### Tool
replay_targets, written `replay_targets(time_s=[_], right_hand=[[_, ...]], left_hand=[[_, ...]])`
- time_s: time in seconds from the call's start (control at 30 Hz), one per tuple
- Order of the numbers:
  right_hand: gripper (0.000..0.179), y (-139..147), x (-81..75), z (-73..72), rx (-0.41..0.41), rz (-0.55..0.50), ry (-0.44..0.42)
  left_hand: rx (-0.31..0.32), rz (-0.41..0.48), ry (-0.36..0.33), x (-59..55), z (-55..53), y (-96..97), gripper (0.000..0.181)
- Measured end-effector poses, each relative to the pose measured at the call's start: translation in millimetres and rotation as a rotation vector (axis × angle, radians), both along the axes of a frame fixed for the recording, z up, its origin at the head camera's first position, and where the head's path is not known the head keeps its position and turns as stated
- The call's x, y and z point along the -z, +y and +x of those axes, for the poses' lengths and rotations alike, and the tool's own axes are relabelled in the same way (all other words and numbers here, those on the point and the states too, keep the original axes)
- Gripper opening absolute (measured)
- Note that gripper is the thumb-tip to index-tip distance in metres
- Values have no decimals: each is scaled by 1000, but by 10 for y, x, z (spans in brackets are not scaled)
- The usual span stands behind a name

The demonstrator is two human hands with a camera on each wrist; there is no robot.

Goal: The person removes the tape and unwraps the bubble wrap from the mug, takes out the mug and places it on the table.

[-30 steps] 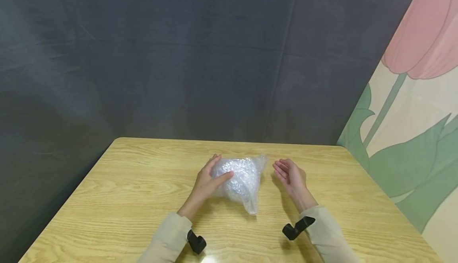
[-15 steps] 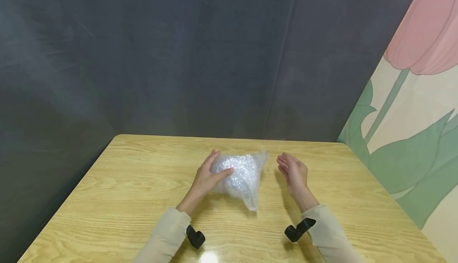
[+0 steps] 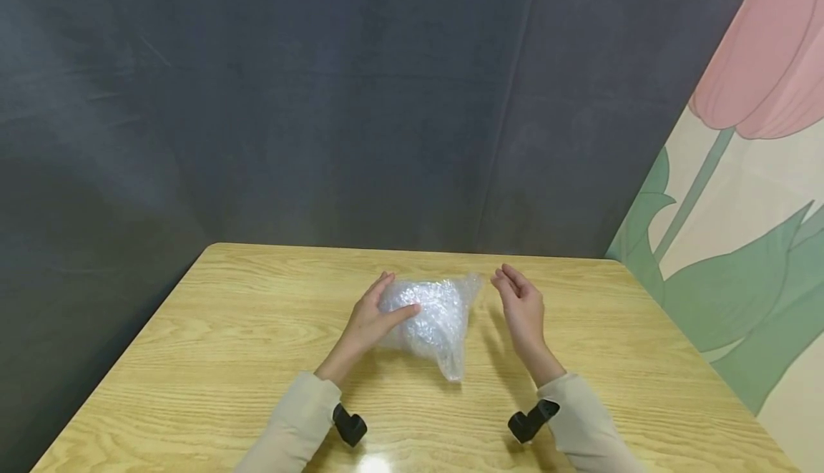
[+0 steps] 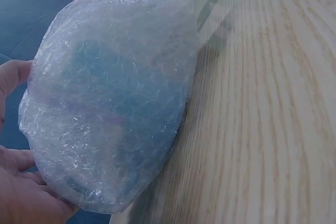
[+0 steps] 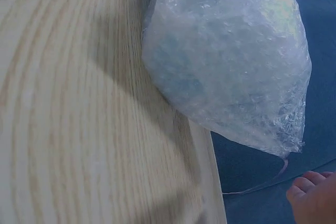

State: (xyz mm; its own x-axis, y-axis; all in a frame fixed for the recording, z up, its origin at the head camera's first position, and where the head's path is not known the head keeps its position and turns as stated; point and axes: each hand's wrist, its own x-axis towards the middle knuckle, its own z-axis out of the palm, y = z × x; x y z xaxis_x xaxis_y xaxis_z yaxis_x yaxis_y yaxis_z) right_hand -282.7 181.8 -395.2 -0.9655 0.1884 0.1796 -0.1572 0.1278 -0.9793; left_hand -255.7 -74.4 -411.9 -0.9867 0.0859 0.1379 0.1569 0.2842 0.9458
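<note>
Left hand (image 3: 368, 324) grips the bubble-wrapped bundle (image 3: 431, 324) — contents (image 4: 131, 85) blurred; right hand (image 3: 524, 314) hovers apart, loosely bent, seemingly empty.

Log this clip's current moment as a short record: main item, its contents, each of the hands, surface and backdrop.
Item: bubble-wrapped bundle, with loose pointed corners on its right side
Contents: bluish through the wrap; cannot tell what
Left hand: holds the bundle's left side, thumb over the top
Right hand: right of the bundle, apart from it; nothing visibly held
Surface: wood-grain table
Backdrop: dark curtain; tulip-patterned panel at right
</note>
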Motion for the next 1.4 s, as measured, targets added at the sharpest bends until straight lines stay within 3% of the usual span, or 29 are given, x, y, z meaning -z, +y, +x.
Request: replay_targets(time_s=[0.37, 0.6, 0.9, 1.13, 1.4], right_hand=[[51, -50, -23, 80, -120, 88, 103], [54, -110, -13, 114, -194, 141, 159], [63, -158, 17, 169, -266, 251, 221], [70, -205, 51, 256, -280, 385, 259], [76, -277, 65, 310, -273, 489, 307]], left_hand=[[21, -25, -8, -35, 9, -61, 83], [52, 55, 121, -46, -1, -151, 64], [37, 108, 176, -110, 25, -330, 53], [50, 59, 242, -190, 29, -411, 46], [43, -98, 346, -354, -5, -385, 39]])
